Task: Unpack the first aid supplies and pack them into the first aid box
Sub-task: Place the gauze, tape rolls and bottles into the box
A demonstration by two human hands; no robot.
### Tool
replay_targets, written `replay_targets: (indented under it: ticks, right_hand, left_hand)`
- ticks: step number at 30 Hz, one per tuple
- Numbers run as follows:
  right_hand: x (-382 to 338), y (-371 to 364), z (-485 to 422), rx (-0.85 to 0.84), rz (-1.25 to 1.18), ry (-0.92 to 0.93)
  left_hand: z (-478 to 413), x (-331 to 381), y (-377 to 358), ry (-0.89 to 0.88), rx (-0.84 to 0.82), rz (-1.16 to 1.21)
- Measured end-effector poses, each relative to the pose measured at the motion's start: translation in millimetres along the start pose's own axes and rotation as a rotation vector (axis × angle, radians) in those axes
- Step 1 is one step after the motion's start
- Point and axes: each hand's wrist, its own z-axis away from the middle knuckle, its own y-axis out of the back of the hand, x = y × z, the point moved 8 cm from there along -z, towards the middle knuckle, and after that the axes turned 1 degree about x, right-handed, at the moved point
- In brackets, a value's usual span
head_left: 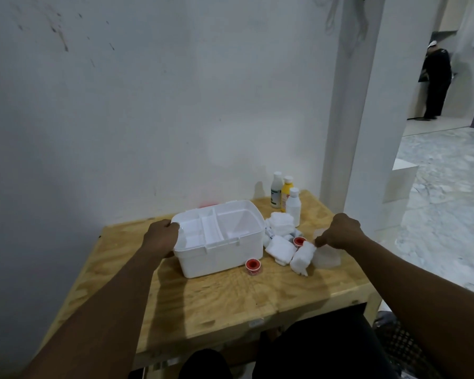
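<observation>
The first aid box [219, 250] stands open at the table's [230, 302] centre, compartments unfilled, and is gripped at its left end by the left hand [160, 239]. It is judged rigid and light, best held by the end walls. Soft, compressible gauze packs [281, 248] and 2 tape rolls [251, 265] lie just beside it. 3 bottles [285, 195] stand at the far right corner. A clear wrapper [329, 258] appears pinched by the right hand [338, 232].

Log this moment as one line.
left hand: grips first aid box | right hand: pinches clear bag | box: open, looks empty
</observation>
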Motion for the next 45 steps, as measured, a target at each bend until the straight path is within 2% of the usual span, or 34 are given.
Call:
replay_targets:
  ticks: [3,5,10,13,15,17,21,27,31,36,40,45]
  right_hand:
    - [-6.2,0.1,-1.2,-0.021,-0.097,0.049]
    - [-16.0,9.4,-0.3,0.048,-0.171,0.103]
    - [-77.1,75.5,22.8,0.532,-0.333,0.41]
    - [-125.0,96.4,43.2,0.62,-0.513,0.572]
    - [-155.5,89.3,54.9,0.531,-0.631,0.628]
    - [-182.2,67.8,65.5,0.413,-0.65,0.68]
    - [-214.0,11.4,77.1,0.267,-0.307,0.753]
    - [-215.4,-42.5,69.1,0.008,0.04,0.594]
    - [-221.1,-53.0,63.2,-0.068,0.177,0.57]
    - [-223.1,-68.8,57.8,-0.073,0.331,0.595]
    - [-220.0,-75.8,58.2,-0.179,0.27,0.512]
    - [-206.8,-85.5,52.3,-0.459,-0.152,0.083]
  left_hand:
    - [-1.7,-0.2,-0.2,0.025,-0.008,0.039]
    - [-1.7,-0.8,0.1,0.063,-0.022,0.09]
    - [-3.9,-9.7,0.0,0.094,-0.118,0.164]
    - [-3.8,-19.7,-0.1,0.11,-0.167,0.196]
    - [-2.8,-29.5,-4.0,0.13,-0.234,0.244]
    - [-0.6,-37.0,-9.2,0.119,-0.296,0.283]
    - [1.7,-41.3,-11.0,0.097,-0.306,0.315]
    - [-3.2,-46.8,-9.4,0.13,-0.207,0.317]
    - [-1.9,-46.7,-10.7,0.132,-0.181,0.335]
    - [1.1,-47.5,-12.4,0.144,-0.154,0.376]
    - [0.1,-45.7,-11.7,0.113,-0.153,0.321]
    - [-1.9,-45.4,-10.6,0.099,-0.118,0.3]
